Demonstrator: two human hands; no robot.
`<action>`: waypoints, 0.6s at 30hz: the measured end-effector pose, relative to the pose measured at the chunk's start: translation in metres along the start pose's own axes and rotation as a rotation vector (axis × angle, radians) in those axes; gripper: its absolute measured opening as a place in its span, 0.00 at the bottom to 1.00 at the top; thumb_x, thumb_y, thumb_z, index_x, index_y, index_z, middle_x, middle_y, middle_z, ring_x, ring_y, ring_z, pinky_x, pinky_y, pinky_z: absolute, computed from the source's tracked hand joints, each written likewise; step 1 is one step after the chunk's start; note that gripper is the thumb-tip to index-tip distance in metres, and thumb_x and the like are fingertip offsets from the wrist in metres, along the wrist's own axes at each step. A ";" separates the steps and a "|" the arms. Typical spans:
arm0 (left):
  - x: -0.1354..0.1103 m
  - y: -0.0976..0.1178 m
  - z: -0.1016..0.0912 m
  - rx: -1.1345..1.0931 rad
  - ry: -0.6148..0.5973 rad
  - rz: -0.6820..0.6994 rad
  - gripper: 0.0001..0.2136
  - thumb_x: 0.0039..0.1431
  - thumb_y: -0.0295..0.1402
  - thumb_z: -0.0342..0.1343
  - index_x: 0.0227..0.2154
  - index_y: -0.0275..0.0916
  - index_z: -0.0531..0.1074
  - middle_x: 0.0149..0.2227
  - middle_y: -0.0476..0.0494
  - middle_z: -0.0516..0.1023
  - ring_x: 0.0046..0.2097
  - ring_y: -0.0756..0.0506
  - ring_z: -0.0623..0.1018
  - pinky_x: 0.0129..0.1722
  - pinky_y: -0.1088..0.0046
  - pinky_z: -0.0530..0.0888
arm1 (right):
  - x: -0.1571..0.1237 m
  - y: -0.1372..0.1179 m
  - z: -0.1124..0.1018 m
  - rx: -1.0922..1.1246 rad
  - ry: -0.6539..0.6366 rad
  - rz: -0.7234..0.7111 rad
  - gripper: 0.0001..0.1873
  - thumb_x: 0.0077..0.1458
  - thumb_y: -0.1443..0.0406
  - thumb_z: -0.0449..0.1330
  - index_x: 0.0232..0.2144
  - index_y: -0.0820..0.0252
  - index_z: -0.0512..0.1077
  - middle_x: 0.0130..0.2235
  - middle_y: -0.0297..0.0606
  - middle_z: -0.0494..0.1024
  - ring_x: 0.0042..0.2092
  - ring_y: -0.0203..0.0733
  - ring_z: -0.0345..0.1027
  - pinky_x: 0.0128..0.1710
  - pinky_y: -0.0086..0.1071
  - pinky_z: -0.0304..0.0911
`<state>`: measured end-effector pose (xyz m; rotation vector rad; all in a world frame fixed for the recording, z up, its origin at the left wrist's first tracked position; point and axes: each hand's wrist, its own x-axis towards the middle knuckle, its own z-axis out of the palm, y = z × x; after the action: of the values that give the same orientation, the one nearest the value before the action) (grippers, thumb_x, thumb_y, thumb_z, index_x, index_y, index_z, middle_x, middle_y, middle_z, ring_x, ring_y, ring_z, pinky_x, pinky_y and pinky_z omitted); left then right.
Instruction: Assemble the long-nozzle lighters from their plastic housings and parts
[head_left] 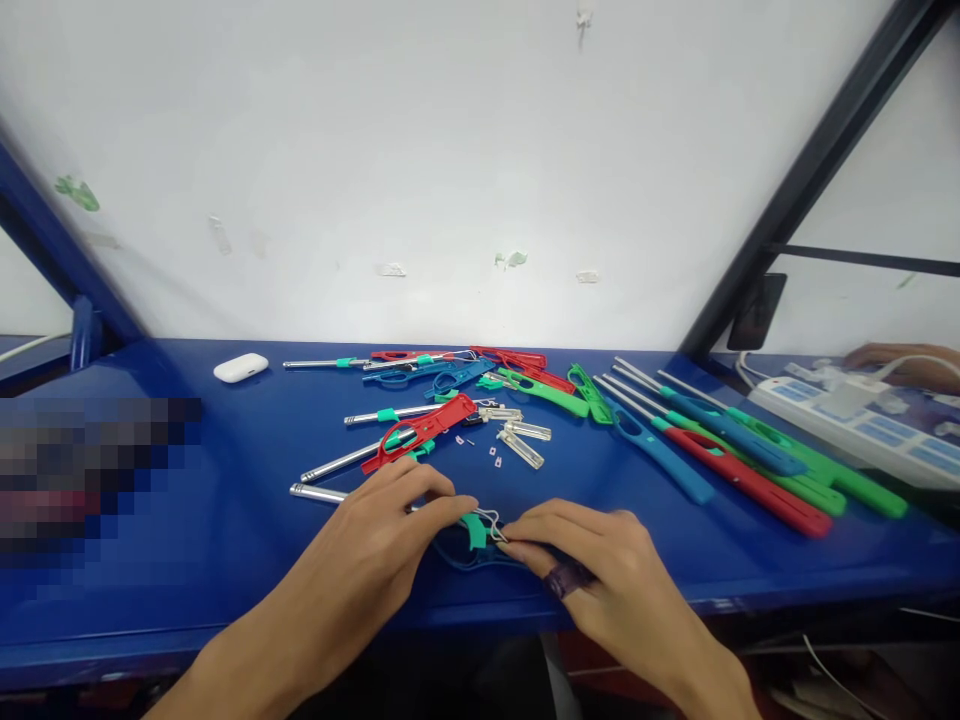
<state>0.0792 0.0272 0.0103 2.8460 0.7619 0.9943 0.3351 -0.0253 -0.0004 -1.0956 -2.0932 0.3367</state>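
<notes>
Near the table's front edge, both of my hands are on an opened long-necked lighter. My left hand [382, 530] is closed around its middle, and the silver tube [319, 493] sticks out to the left. My right hand [600, 565] pinches its right end, where thin white wires [491, 517] bend; the fingers partly hide what is pinched there. Between the hands show the teal trigger [475, 532] and the blue handle half [476, 563]. Dark tape wraps a right finger. Just beyond lie a red handle shell [427, 432] and another silver tube [345, 462].
Clear fuel tanks [521, 448], tiny pink pieces [493, 452] and a green handle [555, 392] lie farther back. Several whole lighters [742, 470] are at the right, beside a white power strip [862, 415]. A white earbud case [241, 368] sits at the left, before the wall.
</notes>
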 end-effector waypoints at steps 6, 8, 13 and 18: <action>0.002 -0.001 0.001 -0.059 -0.007 -0.014 0.19 0.71 0.15 0.48 0.54 0.42 0.74 0.45 0.45 0.78 0.44 0.45 0.76 0.45 0.68 0.76 | 0.002 -0.001 -0.002 0.045 0.013 -0.004 0.10 0.68 0.70 0.63 0.44 0.49 0.80 0.41 0.26 0.86 0.36 0.34 0.82 0.40 0.27 0.70; 0.003 0.001 0.000 -0.061 -0.036 -0.021 0.18 0.72 0.17 0.49 0.56 0.42 0.73 0.46 0.45 0.78 0.45 0.45 0.76 0.47 0.67 0.75 | 0.002 -0.002 -0.002 0.051 0.016 -0.004 0.09 0.69 0.69 0.63 0.43 0.49 0.80 0.41 0.26 0.86 0.36 0.34 0.82 0.40 0.26 0.70; 0.001 0.004 0.002 -0.060 -0.089 -0.055 0.16 0.74 0.22 0.51 0.58 0.43 0.70 0.47 0.46 0.78 0.47 0.45 0.77 0.49 0.66 0.76 | 0.000 -0.001 -0.001 0.036 0.008 0.002 0.12 0.67 0.73 0.64 0.44 0.49 0.79 0.41 0.25 0.86 0.37 0.34 0.81 0.41 0.26 0.70; 0.004 0.004 0.002 0.027 -0.129 -0.001 0.19 0.70 0.18 0.52 0.58 0.44 0.69 0.52 0.43 0.77 0.50 0.42 0.78 0.50 0.63 0.76 | -0.001 0.001 0.001 0.006 -0.006 -0.003 0.12 0.67 0.72 0.64 0.44 0.48 0.78 0.42 0.25 0.86 0.38 0.35 0.82 0.41 0.27 0.70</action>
<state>0.0845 0.0256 0.0120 2.8977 0.7708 0.7960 0.3353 -0.0249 -0.0020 -1.0894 -2.0972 0.3447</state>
